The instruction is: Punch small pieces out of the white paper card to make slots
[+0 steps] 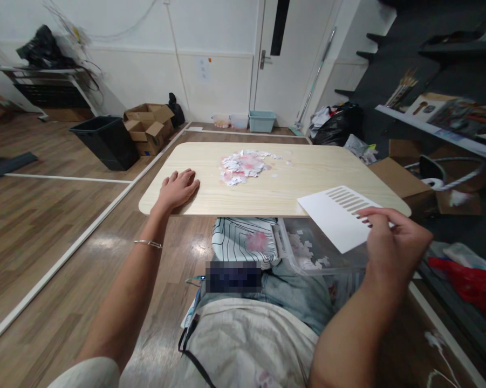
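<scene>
My left hand [178,189] lies palm down on the left part of the pale wooden table [210,202], fingers stretched out and holding nothing. In my right hand [392,237] is a thin white slotted sheet [335,221], pinched at its right edge between thumb and fingers. A row of narrow slots runs along the sheet's far side; its near corner juts past the table's front edge. At the middle of the table lies a loose pile of torn white and pink paper scraps [245,164], apart from both hands.
Below the table's front edge, a clear plastic bin [293,258] holds more scraps beside a striped cloth [243,240]. A black trash bin [107,143] and cardboard boxes [149,126] stand at left. An open carton [404,178] and a shelf [440,132] flank the right.
</scene>
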Tool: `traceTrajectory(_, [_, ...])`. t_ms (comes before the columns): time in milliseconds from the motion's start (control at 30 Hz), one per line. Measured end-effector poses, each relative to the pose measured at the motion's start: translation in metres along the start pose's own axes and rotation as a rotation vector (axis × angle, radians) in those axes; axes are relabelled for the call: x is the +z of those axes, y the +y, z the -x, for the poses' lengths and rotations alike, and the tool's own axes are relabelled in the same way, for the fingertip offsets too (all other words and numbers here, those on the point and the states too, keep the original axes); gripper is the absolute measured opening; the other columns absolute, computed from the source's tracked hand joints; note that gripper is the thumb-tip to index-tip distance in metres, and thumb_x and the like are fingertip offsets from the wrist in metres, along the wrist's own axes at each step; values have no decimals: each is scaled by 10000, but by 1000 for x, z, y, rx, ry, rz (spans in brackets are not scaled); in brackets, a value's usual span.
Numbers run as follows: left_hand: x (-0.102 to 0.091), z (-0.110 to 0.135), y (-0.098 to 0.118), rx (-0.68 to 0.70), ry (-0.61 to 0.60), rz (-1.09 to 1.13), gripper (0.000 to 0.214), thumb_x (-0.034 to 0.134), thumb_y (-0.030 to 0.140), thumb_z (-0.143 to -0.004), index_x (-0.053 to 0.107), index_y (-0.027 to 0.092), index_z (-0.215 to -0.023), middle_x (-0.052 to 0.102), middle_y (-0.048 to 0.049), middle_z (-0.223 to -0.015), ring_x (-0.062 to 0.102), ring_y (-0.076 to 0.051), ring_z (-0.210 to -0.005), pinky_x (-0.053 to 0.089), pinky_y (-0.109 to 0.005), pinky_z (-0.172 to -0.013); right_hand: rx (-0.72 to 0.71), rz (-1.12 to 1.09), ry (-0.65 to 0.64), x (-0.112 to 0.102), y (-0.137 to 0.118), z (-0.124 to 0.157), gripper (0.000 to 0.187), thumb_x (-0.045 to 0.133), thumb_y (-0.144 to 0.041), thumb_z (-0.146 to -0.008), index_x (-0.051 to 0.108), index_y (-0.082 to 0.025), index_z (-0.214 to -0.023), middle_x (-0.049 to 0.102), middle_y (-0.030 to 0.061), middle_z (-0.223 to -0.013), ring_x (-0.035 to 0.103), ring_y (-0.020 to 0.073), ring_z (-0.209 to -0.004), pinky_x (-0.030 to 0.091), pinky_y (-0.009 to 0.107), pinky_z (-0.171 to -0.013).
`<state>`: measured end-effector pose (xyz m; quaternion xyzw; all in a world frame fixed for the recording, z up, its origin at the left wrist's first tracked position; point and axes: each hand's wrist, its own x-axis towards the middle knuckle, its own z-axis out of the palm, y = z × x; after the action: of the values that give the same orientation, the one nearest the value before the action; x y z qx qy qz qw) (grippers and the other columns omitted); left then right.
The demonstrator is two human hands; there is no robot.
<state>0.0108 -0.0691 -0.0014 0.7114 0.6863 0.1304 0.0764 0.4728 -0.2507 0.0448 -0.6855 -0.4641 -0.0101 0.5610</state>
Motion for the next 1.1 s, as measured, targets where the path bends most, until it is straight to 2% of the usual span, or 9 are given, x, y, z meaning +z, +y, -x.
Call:
traceTrajectory(133, [1, 0, -1, 1, 4, 1, 711, 345, 624, -1133, 559, 342, -1749, 450, -29, -1900, 331, -402, -1754, 248, -620, -1412, 59, -111, 80, 9, -7, 1, 215, 605, -225, -765, 817, -244, -798, 683, 27, -651, 583, 240, -632, 352, 358, -605])
traceTrajectory(300, [1, 3, 1, -3, 8, 13, 717, 371, 597, -1127, 550, 328, -1767, 462, -49, -1893, 332, -429, -1751, 257, -644, -1405, 27, -126, 89, 16, -4, -1, 212, 603, -241, -761, 814, -233, -781, 706, 35, -676, 603, 235, -641, 371, 352, -598])
traceTrajectory(433, [-1, 7, 4, -7, 4, 6, 753, 336, 598, -1128, 547, 269, -1771, 433, -78, -1908, 318, -436, -1758, 240, -636, -1415, -12, -152, 138, 23, 5, -6, 178, 612, -247, -759, 790, -237, -749, 684, 18, -647, 636, 239, -631, 409, 352, -612])
traceTrajectory(700, [-2, 9, 7, -16, 9, -20, 742, 325, 571, -1140, 539, 252, -1775, 438, -97, -1903, 332, -433, -1753, 249, -635, -1409, -17, -216, 133, 35, 10, -8, 176, 622, -236, -736, 796, -240, -712, 715, 23, -665, 679, 249, -663, 451, 342, -631])
traceTrajectory(867, [-3, 12, 11, -6, 18, -42, 740, 309, 554, -1151, 556, 203, -1753, 430, -131, -1903, 341, -437, -1748, 260, -635, -1406, 11, -223, 124, 39, 16, -8, 180, 618, -259, -737, 792, -238, -702, 724, 17, -664, 681, 233, -656, 446, 322, -632])
traceTrajectory(1000, [0, 11, 9, 9, 49, -19, 692, 359, 530, -1150, 600, 199, -1707, 470, -156, -1875, 375, -449, -1726, 271, -660, -1398, 26, -245, 128, 42, 16, -8, 181, 617, -268, -725, 790, -231, -689, 722, 17, -660, 678, 223, -652, 465, 319, -638])
traceTrajectory(1100, [1, 6, 4, 28, 95, 51, 584, 460, 496, -1129, 690, 218, -1588, 556, -169, -1806, 429, -447, -1691, 288, -682, -1388, 33, -266, 136, 46, 15, -6, 182, 621, -263, -720, 798, -232, -693, 720, 11, -659, 677, 219, -654, 468, 316, -639])
